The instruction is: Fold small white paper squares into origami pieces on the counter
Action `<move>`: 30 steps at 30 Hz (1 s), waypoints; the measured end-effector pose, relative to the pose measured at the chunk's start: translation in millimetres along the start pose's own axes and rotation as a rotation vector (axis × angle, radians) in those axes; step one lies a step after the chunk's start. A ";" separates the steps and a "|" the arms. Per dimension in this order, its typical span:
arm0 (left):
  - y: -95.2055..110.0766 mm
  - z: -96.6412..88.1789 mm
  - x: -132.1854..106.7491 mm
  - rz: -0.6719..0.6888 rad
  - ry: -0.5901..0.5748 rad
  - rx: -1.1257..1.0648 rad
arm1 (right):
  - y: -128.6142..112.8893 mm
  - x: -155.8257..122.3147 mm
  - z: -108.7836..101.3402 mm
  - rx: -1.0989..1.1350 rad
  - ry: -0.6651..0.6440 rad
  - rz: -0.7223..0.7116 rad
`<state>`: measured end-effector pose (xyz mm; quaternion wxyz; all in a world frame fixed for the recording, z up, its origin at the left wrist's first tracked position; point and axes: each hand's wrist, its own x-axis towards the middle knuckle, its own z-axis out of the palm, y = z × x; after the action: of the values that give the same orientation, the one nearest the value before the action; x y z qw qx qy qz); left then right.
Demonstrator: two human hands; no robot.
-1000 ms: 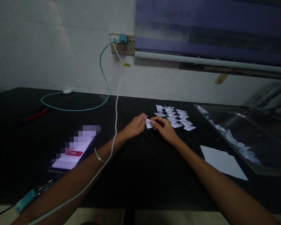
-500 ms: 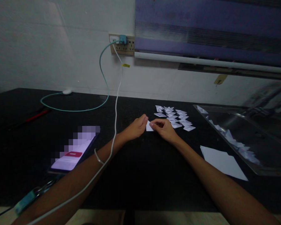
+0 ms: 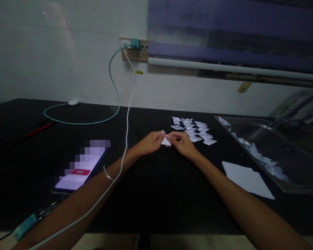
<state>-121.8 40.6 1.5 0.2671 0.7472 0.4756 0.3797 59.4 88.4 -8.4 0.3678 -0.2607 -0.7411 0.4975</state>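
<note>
Since half a second ago: the left hand (image 3: 151, 143) has brought its thumb down onto the face of the small white paper (image 3: 166, 141), and a point of it now stands above the thumb. The view has drifted a touch; the right hand (image 3: 183, 143) holds about the same place.

Grip, both sides: closed to a pinch, left on the paper's left edge, right thumb on its upper right, a right fingertip showing beneath. Paper sits between my two hands, above the dark desk (image 3: 151, 198), just left of the rows of folded pieces (image 3: 191, 132). Can't tell whether its underside touches.

Step looks like folding or creasing. My notes for doing it well: match the edges before pressing; keep the left pinch steady while the right thumb runs along the crease; press firmly, since so small a piece should slip easily. Mind the white cable (image 3: 127, 128) across the left forearm; a tug could spoil the line.
</note>
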 end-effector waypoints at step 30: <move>-0.3 -2.4 -0.4 -0.149 0.025 -0.150 | -5.2 0.5 7.3 0.094 0.181 0.052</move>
<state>-124.1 40.4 2.5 0.3439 0.6829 0.5033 0.4025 53.1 82.8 -5.1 0.4321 -0.3062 -0.6735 0.5157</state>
